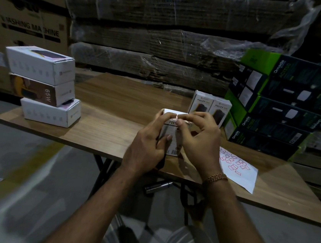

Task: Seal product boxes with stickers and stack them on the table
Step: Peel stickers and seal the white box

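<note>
A white product box stands upright near the middle of the wooden table. My left hand grips its left side, fingers curled over the top edge. My right hand pinches a small sticker at the box's top front edge, right next to my left fingertips. A white sticker sheet with several red-outlined stickers lies on the table to the right of my right wrist. A stack of three white boxes sits at the table's left end.
Two upright Halley boxes stand just behind the held box. A tall stack of green and black Omada cartons fills the right side. Wrapped flat cardboard rises behind the table. Large cartons stand at back left.
</note>
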The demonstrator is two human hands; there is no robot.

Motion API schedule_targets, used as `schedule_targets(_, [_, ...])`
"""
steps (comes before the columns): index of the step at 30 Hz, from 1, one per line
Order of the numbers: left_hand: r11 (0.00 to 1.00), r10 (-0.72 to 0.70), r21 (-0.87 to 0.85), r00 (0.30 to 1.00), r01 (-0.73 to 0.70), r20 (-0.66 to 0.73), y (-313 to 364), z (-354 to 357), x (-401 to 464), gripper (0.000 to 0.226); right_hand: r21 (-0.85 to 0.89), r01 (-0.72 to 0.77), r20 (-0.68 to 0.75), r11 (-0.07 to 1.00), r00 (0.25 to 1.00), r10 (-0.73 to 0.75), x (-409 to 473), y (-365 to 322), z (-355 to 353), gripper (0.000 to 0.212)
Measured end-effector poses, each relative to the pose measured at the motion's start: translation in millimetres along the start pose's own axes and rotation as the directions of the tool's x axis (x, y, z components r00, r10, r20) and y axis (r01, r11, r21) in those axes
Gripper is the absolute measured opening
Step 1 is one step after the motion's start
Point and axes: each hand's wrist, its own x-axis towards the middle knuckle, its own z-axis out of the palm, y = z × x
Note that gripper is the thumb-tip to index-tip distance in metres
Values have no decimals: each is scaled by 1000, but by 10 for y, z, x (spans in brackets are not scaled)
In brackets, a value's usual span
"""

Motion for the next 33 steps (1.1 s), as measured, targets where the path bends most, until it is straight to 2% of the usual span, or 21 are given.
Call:
schedule_targets(3, [1000,-4,-3,1000,3,-15,-19,9,9,57,21,20,-26,1000,999,-19,0,16,32,11])
schedule_targets(7, [1000,7,18,1000,-7,-20,-30,7,4,59,-74,81,-49,994,995,-85,-26,30,92,10])
schedule_targets(12, [1000,8,24,1000,-8,-18,-13,5,3,61,-183,137,13,973,990,-137,-72,2,80,22])
schedule_targets(14, [1000,14,18,1000,-13,-24,2,-2,-4,60,-173,127,15,977,992,-126,-103,-16,89,25])
schedule_targets(17, [1000,7,15,1000,-7,-8,17,-9,-7,61,-81,84,-56,993,994,-89,-90,-44,89,16])
schedule_targets(20, [1000,3,9,1000,-3,0,21,-9,-5,61,-80,71,-94,994,992,-78,-53,-50,115,11])
schedule_targets(24, [1000,-10,29,1000,10,1,14,-6,2,65,-95,86,-68,992,993,-92,-81,-24,142,14])
schedule_targets(29, [999,10,40,1000,-9,-12,50,-6,-13,64,-89,100,-53,991,993,-105,-102,-28,95,30])
schedule_targets(33, [992,52,120,998,-49,-22,66,19,-25,67,-124,161,-30,979,986,-166,-120,-15,86,23])
